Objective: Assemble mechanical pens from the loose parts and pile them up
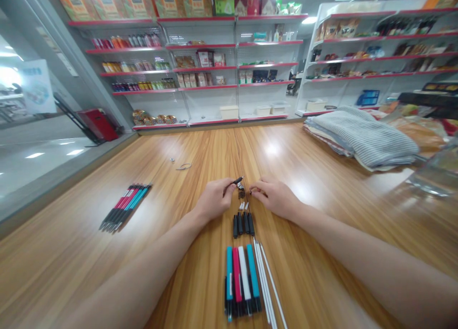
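Pen parts, sorted in a column, are laid out on the wooden tabletop (200, 150) from the centre to the lower centre of the frame.

Left hand (214, 200), centre: a black pen part (236, 180) is pinched between the fingers, its slim tip pointed toward the upper right.

Right hand (277, 195), right of centre: fingers curled and drawn close together beside a tiny dark piece (251, 191); whether it is gripped or merely touched cannot be told.

Between the hands: small dark and metallic bits (241, 193), too blurred to be identified. Below them: short white pieces (244, 206), four black sleeves (243, 224), then four barrels (242, 274) in blue, pink, white and blue, with thin white rods (266, 276) placed alongside at the right.

Left of frame: a slanted row of pens (125, 207), seemingly complete. Upper left of centre: a thin loop (183, 167) and a small shiny bit (172, 160). Right: folded cloths (365, 136).

Risks, as judged: the tiny bits could be knocked or scattered by either hand, both being held just beside them; one could be caught in the tabletop seam (237, 150) running close by. The black pen part could be dropped if the pinch is loosened. The rods, being slim and probably round, could be rolled out of order by a brushing forearm.
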Motion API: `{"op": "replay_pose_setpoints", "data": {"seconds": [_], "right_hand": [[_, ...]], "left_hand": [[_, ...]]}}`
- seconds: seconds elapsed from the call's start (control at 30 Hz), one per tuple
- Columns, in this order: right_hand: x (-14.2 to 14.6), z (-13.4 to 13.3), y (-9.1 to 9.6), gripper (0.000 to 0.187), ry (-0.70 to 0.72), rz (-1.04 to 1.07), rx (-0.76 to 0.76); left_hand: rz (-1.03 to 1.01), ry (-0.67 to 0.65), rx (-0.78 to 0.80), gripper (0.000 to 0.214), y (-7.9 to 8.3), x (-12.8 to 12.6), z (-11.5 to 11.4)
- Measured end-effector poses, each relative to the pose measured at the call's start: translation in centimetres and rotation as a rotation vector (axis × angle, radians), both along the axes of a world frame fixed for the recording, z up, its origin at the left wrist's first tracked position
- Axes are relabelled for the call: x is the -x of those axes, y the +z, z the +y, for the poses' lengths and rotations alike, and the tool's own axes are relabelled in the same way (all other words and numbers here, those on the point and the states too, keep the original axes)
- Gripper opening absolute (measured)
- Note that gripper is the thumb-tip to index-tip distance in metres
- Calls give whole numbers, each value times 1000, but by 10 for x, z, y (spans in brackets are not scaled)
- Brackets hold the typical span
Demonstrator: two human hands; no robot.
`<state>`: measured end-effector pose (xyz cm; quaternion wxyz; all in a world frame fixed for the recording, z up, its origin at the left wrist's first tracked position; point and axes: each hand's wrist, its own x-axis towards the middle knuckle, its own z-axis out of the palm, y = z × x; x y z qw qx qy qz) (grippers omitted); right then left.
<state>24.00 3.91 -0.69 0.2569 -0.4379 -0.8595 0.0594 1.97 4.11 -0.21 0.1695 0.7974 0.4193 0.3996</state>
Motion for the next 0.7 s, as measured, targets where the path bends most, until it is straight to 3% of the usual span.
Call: {"op": "replay_pose_setpoints", "data": {"seconds": [0.33,0.53,0.7], "right_hand": [[2,1,-3,11,-29,6,-1],[4,1,0,12,-52,222,4],[6,-2,3,13,-8,270,5]], "left_hand": [[194,-17,-103,22,-1,2,0],[266,-36,-176,27,1,2,-5],[298,-43,-157,28,1,0,-5]]}}
